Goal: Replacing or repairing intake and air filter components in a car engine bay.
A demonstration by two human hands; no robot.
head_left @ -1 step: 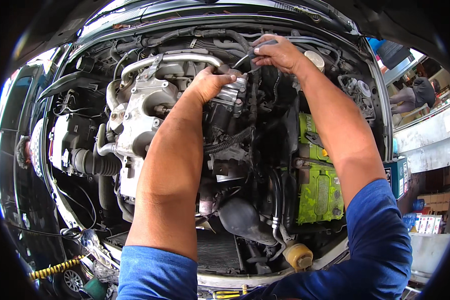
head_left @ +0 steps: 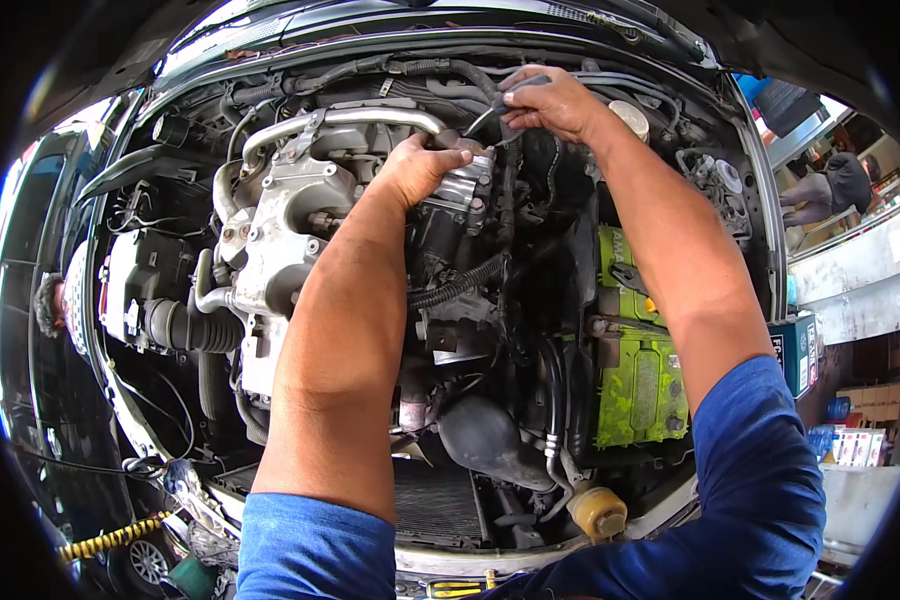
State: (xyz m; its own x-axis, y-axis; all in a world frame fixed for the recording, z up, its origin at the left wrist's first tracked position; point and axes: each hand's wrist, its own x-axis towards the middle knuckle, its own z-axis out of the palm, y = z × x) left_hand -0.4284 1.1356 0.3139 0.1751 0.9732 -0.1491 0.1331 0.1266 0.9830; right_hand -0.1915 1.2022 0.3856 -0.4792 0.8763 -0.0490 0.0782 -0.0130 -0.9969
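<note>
Our slim tool (head_left: 500, 104) slants beside the metal housing (head_left: 460, 188) on the engine, and since the earlier frame its dark handle has turned slightly. Our right hand (head_left: 560, 105) closes around that handle, fingers curled, forearm angled in over the green battery (head_left: 642, 390). Our left hand (head_left: 417, 172) stays put, thumb stretched across the housing's top; whether its hidden fingers grip anything, we cannot tell.
</note>
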